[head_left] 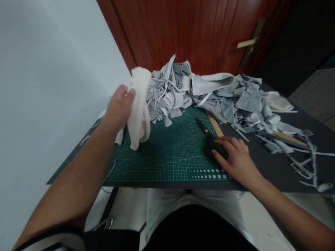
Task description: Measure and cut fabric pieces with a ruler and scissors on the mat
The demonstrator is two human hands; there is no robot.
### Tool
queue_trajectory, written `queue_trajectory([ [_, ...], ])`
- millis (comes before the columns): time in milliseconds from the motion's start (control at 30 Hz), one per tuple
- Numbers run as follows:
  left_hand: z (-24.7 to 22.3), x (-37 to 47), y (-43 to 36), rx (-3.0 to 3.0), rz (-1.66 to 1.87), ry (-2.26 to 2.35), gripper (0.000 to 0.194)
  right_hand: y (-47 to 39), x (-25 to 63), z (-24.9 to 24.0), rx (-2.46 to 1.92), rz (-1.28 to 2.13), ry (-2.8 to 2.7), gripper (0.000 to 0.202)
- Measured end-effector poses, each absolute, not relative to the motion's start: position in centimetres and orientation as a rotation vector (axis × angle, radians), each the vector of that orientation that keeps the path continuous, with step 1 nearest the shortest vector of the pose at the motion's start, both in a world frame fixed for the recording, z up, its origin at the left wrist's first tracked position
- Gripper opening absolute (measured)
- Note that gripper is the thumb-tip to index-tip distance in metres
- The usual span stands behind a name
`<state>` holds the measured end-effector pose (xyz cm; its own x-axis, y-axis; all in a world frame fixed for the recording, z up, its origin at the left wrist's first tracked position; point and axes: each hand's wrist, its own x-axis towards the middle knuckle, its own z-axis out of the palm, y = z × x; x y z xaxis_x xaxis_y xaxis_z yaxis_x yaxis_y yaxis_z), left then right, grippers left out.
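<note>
My left hand (121,106) is closed on a piece of white cloth (140,108), which hangs down above the left part of the green cutting mat (170,150). Black scissors (206,134) lie on the right half of the mat, blades pointing up and left, away from me. Over their handles rests my right hand (232,157), with thumb and fingers bent around the handle loops. Part of the handles is hidden under the fingers.
Grey and white fabric scraps (180,87) are heaped along the back and right of the dark table (264,167). A wooden ruler (214,123) lies by the scissors. Behind stands a brown door (178,31); a white wall (65,69) borders the left side.
</note>
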<state>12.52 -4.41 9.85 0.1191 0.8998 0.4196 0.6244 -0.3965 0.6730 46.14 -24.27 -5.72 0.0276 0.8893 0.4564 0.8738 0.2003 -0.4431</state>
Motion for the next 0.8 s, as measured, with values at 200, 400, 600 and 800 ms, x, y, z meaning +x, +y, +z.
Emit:
queue_trajectory([
  [200,5.4,21.4,-11.2,1.744,0.874,0.935,0.026,-22.4,41.2,-0.5,-1.148,0.844,-1.476,0.069],
  [400,3.5,23.2,-11.6,1.730,0.757,0.705,0.036,-18.7,38.9,-0.7,-0.988,0.980,-1.225,0.032],
  [600,2.6,21.2,-10.7,2.061,0.601,0.751,0.077,-16.0,38.6,0.6,-0.852,0.943,-0.914,0.033],
  [800,4.3,19.4,-10.1,2.056,0.553,0.878,0.039,-15.1,39.2,4.7,-1.023,0.558,-1.211,0.053],
])
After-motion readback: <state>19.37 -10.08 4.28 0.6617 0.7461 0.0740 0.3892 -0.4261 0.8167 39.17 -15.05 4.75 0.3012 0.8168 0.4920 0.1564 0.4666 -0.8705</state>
